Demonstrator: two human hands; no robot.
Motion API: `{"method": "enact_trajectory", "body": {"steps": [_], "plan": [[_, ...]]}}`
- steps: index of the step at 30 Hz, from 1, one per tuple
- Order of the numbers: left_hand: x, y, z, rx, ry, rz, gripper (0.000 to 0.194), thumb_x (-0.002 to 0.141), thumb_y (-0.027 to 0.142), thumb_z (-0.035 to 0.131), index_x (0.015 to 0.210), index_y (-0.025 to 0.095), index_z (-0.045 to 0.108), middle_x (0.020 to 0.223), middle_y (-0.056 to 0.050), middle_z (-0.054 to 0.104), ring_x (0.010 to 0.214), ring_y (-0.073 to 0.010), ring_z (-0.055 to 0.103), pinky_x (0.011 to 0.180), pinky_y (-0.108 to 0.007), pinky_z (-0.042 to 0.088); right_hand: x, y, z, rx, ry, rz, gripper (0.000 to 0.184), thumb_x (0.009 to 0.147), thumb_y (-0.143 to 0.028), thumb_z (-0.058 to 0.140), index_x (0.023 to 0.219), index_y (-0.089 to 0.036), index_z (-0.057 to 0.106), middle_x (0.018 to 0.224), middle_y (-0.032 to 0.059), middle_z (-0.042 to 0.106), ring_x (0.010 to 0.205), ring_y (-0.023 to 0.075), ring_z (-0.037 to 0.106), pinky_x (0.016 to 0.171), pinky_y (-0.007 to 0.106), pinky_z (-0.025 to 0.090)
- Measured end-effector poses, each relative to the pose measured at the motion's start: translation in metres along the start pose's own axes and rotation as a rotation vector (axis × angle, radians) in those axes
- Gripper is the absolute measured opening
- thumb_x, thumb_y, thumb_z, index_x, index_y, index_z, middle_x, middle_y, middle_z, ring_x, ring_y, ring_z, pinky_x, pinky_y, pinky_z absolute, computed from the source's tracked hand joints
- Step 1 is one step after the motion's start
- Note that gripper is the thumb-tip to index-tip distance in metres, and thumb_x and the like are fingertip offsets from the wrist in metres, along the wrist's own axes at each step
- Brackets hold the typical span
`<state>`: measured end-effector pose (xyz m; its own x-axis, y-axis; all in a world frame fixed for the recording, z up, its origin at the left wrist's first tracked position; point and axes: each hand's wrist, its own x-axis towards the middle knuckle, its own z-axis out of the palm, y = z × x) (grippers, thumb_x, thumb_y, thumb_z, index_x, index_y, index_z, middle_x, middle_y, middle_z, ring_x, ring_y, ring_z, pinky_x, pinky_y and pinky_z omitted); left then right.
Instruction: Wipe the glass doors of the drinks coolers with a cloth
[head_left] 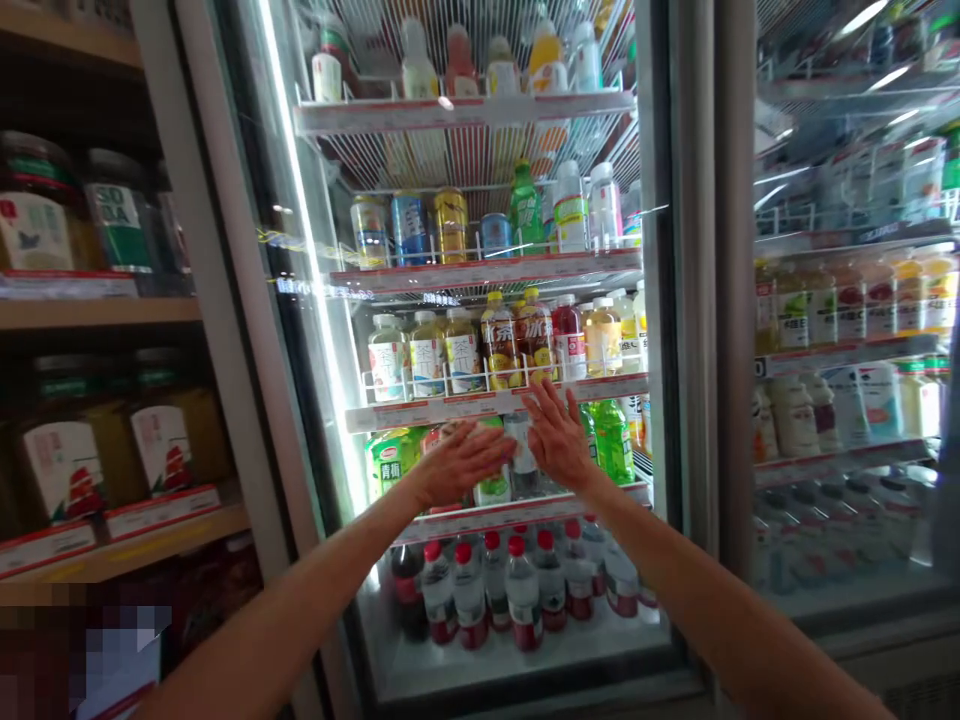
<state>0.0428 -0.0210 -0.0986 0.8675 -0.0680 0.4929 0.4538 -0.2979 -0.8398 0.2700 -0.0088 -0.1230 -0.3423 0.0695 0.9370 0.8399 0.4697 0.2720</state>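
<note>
While reaching forward, left hand (463, 462) flat and wide open, fingers toward the right, gripping nothing; right hand (555, 437) open too, fingers upward, also empty. Both directly before upright cooler door (652, 300), contact impossible to tell. Inside, bottles (523, 595) upright on white shelves (487, 270); at left, jars (52, 470) on wooden shelf (97, 313).
</note>
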Motion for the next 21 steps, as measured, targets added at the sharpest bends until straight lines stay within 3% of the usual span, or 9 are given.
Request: {"method": "enact_trajectory", "body": {"steps": [2, 6, 8, 10, 13, 15, 17, 20, 21], "plan": [[0.008, -0.006, 0.001, -0.018, -0.021, 0.058, 0.04, 0.089, 0.022, 0.042, 0.129, 0.026, 0.041, 0.134, 0.0, 0.046, 0.132, -0.0141, 0.028, 0.113, -0.039, 0.014, -0.003, 0.006, -0.005, 0.004, 0.026, 0.026, 0.06, 0.085, -0.02, 0.039, 0.141, -0.022, 0.018, 0.145, 0.0074, 0.028, 0.137, 0.0208, 0.017, 0.11, 0.049, 0.016], [0.036, -0.045, -0.002, 0.078, 0.143, -0.507, 0.042, 0.089, 0.018, 0.037, 0.131, 0.019, 0.038, 0.138, -0.005, 0.04, 0.136, -0.0186, 0.015, 0.112, -0.044, 0.013, -0.009, 0.02, -0.017, -0.018, 0.076, 0.134, 0.06, 0.085, -0.019, 0.039, 0.141, -0.023, 0.018, 0.146, 0.0086, 0.027, 0.137, 0.0215, 0.018, 0.109, 0.051, 0.018], [0.045, -0.049, 0.0, 0.094, 0.182, -0.624, 0.041, 0.089, 0.018, 0.037, 0.13, 0.017, 0.04, 0.139, -0.007, 0.039, 0.136, -0.0207, 0.014, 0.111, -0.046, 0.015, -0.013, 0.025, -0.022, -0.024, 0.086, 0.151, 0.059, 0.085, -0.02, 0.038, 0.141, -0.023, 0.017, 0.146, 0.0087, 0.026, 0.137, 0.0218, 0.018, 0.109, 0.051, 0.019], [0.047, -0.034, 0.005, 0.058, 0.134, -0.422, 0.04, 0.088, 0.017, 0.039, 0.128, 0.021, 0.042, 0.137, -0.005, 0.043, 0.135, -0.0198, 0.02, 0.111, -0.045, 0.017, -0.017, 0.027, -0.025, -0.021, 0.084, 0.146, 0.059, 0.085, -0.02, 0.038, 0.141, -0.023, 0.017, 0.146, 0.0084, 0.026, 0.136, 0.0219, 0.019, 0.108, 0.051, 0.02], [0.043, -0.005, 0.014, -0.056, -0.025, 0.063, 0.041, 0.087, 0.017, 0.041, 0.127, 0.026, 0.042, 0.135, -0.001, 0.044, 0.131, -0.0151, 0.03, 0.111, -0.039, 0.02, -0.025, 0.027, -0.028, -0.01, 0.078, 0.146, 0.06, 0.085, -0.018, 0.039, 0.141, -0.023, 0.017, 0.146, 0.0081, 0.028, 0.136, 0.022, 0.021, 0.108, 0.05, 0.02], [0.045, -0.003, 0.016, -0.111, -0.073, 0.134, 0.043, 0.087, 0.017, 0.041, 0.129, 0.027, 0.04, 0.136, 0.0, 0.043, 0.131, -0.014, 0.031, 0.111, -0.038, 0.019, -0.03, 0.028, -0.03, 0.004, 0.081, 0.156, 0.06, 0.085, -0.017, 0.039, 0.141, -0.024, 0.018, 0.145, 0.008, 0.028, 0.136, 0.0222, 0.021, 0.108, 0.051, 0.021], [0.056, -0.016, 0.015, -0.128, -0.007, -0.108, 0.046, 0.086, 0.015, 0.04, 0.13, 0.028, 0.039, 0.137, 0.0, 0.043, 0.133, -0.015, 0.027, 0.112, -0.041, 0.015, -0.03, 0.028, -0.033, 0.022, 0.108, 0.178, 0.06, 0.085, -0.017, 0.039, 0.14, -0.025, 0.018, 0.145, 0.0069, 0.028, 0.135, 0.0222, 0.022, 0.108, 0.051, 0.022], [0.084, -0.038, 0.011, -0.167, 0.237, -0.699, 0.052, 0.081, 0.013, 0.044, 0.132, 0.025, 0.037, 0.141, -0.003, 0.036, 0.136, -0.0197, 0.017, 0.112, -0.047, 0.009, -0.02, 0.023, -0.037, 0.09, 0.179, 0.199, 0.06, 0.085, -0.016, 0.037, 0.14, -0.028, 0.018, 0.146, 0.0041, 0.026, 0.135, 0.022, 0.023, 0.107, 0.051, 0.025], [0.094, -0.04, 0.009, -0.222, 0.308, -0.83, 0.056, 0.079, 0.014, 0.047, 0.133, 0.024, 0.036, 0.143, -0.004, 0.032, 0.136, -0.0212, 0.015, 0.112, -0.048, 0.009, -0.014, 0.018, -0.038, 0.132, 0.2, 0.198, 0.06, 0.085, -0.016, 0.035, 0.14, -0.029, 0.017, 0.147, 0.0031, 0.025, 0.135, 0.0215, 0.023, 0.107, 0.05, 0.027]]}}
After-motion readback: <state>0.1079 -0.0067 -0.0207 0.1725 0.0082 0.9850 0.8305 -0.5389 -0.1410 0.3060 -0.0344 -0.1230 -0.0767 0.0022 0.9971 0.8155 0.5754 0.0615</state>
